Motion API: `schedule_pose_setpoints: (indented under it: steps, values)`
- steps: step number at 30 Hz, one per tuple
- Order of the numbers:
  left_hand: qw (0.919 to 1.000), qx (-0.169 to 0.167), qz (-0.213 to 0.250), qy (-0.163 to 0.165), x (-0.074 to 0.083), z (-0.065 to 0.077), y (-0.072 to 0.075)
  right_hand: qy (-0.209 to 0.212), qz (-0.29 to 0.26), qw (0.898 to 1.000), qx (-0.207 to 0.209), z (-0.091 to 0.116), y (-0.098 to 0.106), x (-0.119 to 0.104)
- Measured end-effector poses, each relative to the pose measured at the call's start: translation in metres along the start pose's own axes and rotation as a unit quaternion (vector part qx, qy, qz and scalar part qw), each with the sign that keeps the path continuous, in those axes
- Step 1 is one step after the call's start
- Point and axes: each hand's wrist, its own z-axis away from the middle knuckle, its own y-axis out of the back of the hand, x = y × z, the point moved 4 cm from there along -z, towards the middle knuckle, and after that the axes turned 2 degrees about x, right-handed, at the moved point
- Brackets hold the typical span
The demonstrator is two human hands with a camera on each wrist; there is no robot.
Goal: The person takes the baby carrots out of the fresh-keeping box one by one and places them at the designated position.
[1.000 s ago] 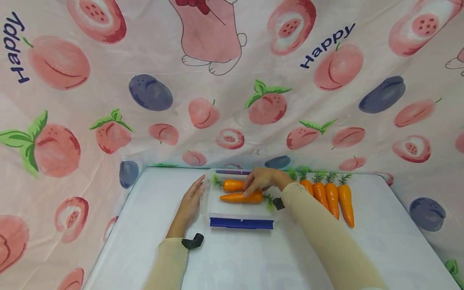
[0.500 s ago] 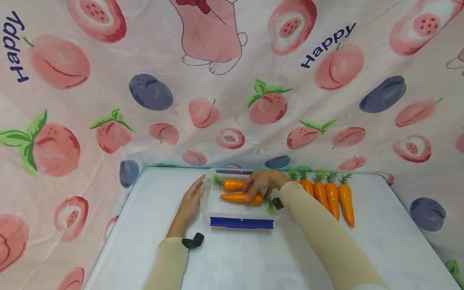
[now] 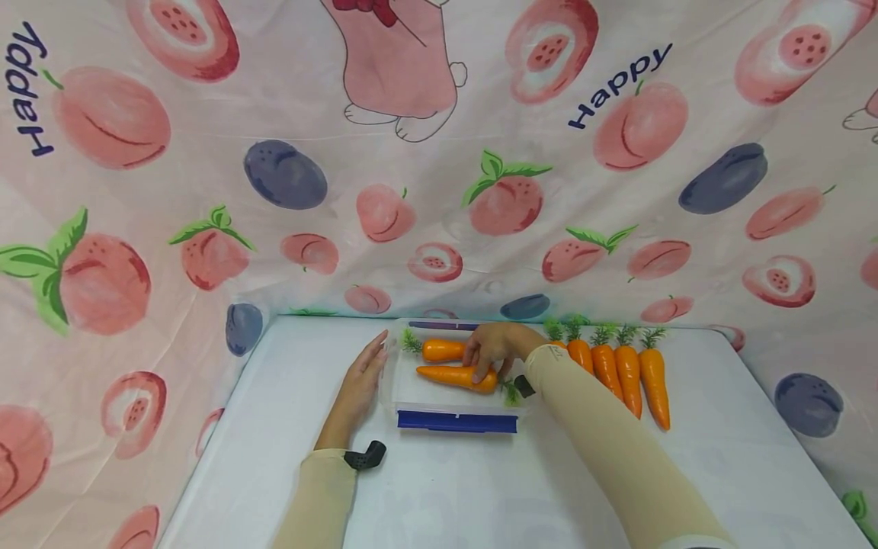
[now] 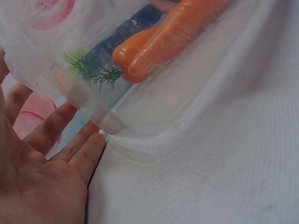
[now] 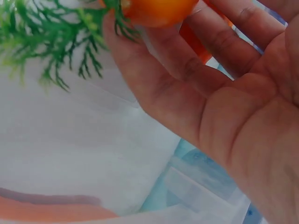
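Observation:
A clear plastic box (image 3: 411, 402) with blue flaps stands on the table and has two orange carrots in it. My right hand (image 3: 495, 349) reaches into the box and grips the thick end of the nearer carrot (image 3: 442, 375), thumb on its near side. In the right wrist view its leafy top (image 5: 56, 37) sticks out beside the fingers. The farther carrot (image 3: 441, 350), leaves to the left, lies just behind and is partly covered by this hand. My left hand (image 3: 358, 385) rests against the box's left wall, with fingers extended, as the left wrist view shows too.
Several more carrots (image 3: 629, 377) lie side by side to the right of the box, leaves toward the back, partly covered by the right forearm. A blue flap (image 3: 456, 422) hangs off the box's near side. A fruit-print cloth (image 3: 439, 213) rises behind the white table (image 3: 439, 496).
The right hand has shifted slightly right along the nearer carrot, toward its leafy end. That end has swung a little nearer, so the carrot now lies more slanted. The left hand stays put.

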Motion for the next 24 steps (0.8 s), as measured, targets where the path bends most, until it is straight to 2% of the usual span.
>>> schedule_pose_setpoints:
  steps: [11,24]
  values:
    - [1.0,-0.002,-0.007,0.001,-0.001,-0.002,-0.001,0.033,-0.007,0.999,-0.017,0.005,0.003,0.0]
    - [0.9999,0.002,-0.016,-0.001,0.001,0.0,0.0,0.042,-0.04,0.998,-0.027,0.013,0.01,-0.006]
